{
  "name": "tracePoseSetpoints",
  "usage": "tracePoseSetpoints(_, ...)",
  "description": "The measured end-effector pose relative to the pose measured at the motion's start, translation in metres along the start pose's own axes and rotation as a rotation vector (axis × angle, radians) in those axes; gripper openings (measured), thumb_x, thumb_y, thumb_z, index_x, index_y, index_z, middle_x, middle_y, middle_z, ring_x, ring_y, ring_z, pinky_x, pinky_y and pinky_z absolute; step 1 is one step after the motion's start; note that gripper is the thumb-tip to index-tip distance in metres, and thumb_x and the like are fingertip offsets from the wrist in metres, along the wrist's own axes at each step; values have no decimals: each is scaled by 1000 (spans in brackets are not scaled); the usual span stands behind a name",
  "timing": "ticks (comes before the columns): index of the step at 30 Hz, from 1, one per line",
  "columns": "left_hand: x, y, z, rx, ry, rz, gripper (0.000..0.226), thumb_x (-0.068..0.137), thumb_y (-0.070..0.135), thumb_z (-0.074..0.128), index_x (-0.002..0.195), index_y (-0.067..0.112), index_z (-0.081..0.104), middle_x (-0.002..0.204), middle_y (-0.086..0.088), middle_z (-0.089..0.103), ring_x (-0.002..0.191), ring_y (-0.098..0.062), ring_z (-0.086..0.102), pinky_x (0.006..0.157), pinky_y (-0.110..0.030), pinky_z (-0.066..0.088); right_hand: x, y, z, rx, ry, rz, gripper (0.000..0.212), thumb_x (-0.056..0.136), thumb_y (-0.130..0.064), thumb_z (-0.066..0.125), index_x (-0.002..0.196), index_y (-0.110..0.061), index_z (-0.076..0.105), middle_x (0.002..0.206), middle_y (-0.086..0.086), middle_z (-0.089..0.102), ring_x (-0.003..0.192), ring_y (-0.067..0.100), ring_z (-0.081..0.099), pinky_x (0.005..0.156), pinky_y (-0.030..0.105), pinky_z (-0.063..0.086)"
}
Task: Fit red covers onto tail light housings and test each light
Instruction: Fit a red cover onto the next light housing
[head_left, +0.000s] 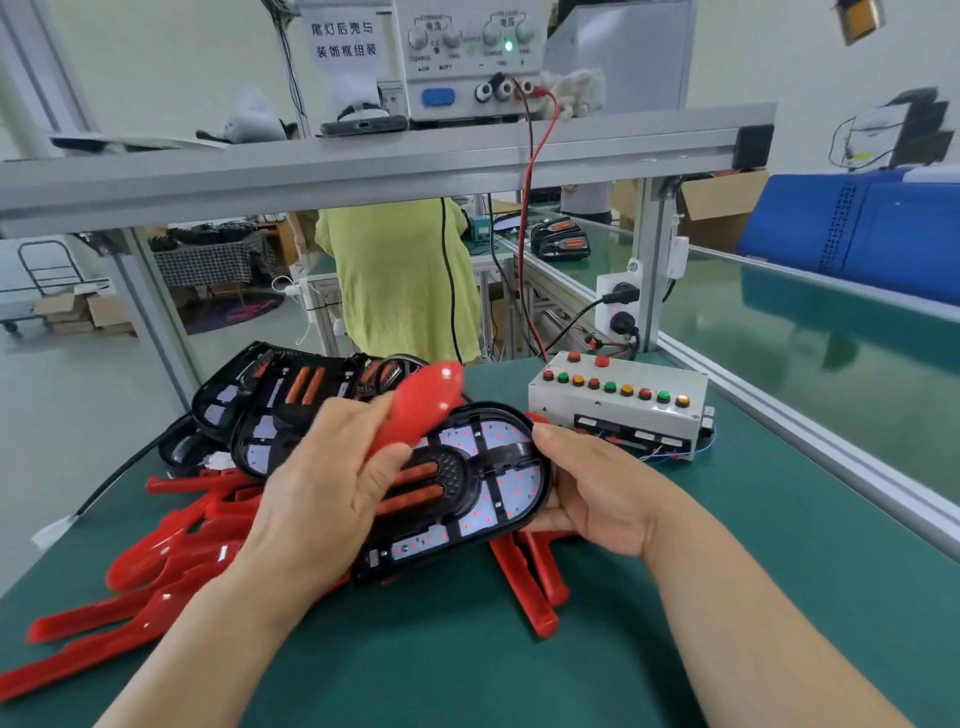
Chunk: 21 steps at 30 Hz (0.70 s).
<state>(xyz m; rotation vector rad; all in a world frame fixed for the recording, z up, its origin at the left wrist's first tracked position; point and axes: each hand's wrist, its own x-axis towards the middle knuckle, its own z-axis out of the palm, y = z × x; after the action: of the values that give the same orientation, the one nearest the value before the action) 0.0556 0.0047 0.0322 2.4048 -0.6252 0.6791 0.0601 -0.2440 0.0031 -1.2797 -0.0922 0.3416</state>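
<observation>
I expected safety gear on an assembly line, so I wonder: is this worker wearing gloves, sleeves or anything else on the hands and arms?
No. The left hand and right hand are bare, without gloves. The left forearm and right forearm are uncovered too; no sleeve reaches into view. No ring, watch or wristband shows, and there are no cables or markings on them.

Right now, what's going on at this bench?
A person holds a black tail light housing by its right end with the right hand, while the left hand grips a red cover tilted over it, not yet seated. More red covers and housings lie piled on the left; the button test box sits behind.
</observation>
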Motion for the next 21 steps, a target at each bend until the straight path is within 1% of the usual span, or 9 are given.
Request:
tracePoseSetpoints(3,-4,15,5,38,-147,173,52,97,49,44,139,20,52,114,16,48,94,-3,52,82,-18,41,1,-1,-2,24,2,18,34,105,-38,40,117,-19,66,117,13,72,93,23,73,72,36,60)
tracePoseSetpoints(4,-5,19,6,62,-166,220,51,97,48,47,136,16,56,110,12,51,91,-6,53,80,-19,42,1,-1,-1,23,4,24,35,104,-39,41,119,-19,65,116,14,72,91,23,73,71,36,60)
tracePoseSetpoints(7,-5,25,6,156,-149,313,54,89,48,51,126,10,66,93,4,60,82,-19,59,75,-29,43,1,-2,-1,17,3,20,35,104,-40,43,121,-18,64,110,17,72,85,24,73,71,37,61)
tracePoseSetpoints(10,-8,27,5,124,-114,269,49,80,45,66,119,16,70,86,9,62,80,-16,57,75,-29,42,-1,-4,0,6,-7,-5,34,104,-36,43,127,-18,61,122,23,67,90,30,70,79,43,61)
tracePoseSetpoints(13,-10,28,5,56,-96,240,31,80,35,79,107,21,72,98,14,62,89,-8,58,78,-24,46,-2,-7,1,20,-8,-12,36,105,-33,42,131,-14,58,122,22,66,94,31,68,80,44,60)
tracePoseSetpoints(15,-11,29,6,37,-110,198,29,78,31,80,105,24,73,106,17,57,92,-4,58,77,-22,48,-2,-7,2,42,5,-25,37,106,-31,41,131,-11,58,122,20,66,94,29,67,80,43,60)
tracePoseSetpoints(17,-14,32,10,23,-107,169,28,79,28,80,107,24,74,106,16,55,93,-5,59,78,-26,51,-1,-7,2,56,22,-34,37,106,-29,39,132,-9,57,121,19,66,92,25,66,75,40,60)
tracePoseSetpoints(19,-15,35,13,26,-97,150,28,80,23,79,108,22,75,100,13,56,94,-10,60,79,-34,53,-1,-6,2,63,32,-38,37,107,-28,38,131,-8,58,115,17,67,88,23,66,70,37,61)
tracePoseSetpoints(21,-15,36,15,32,-86,148,27,81,21,79,107,19,76,92,9,58,88,-16,61,76,-41,54,0,-7,2,65,35,-42,37,107,-28,37,129,-8,59,113,17,67,88,22,66,69,36,61)
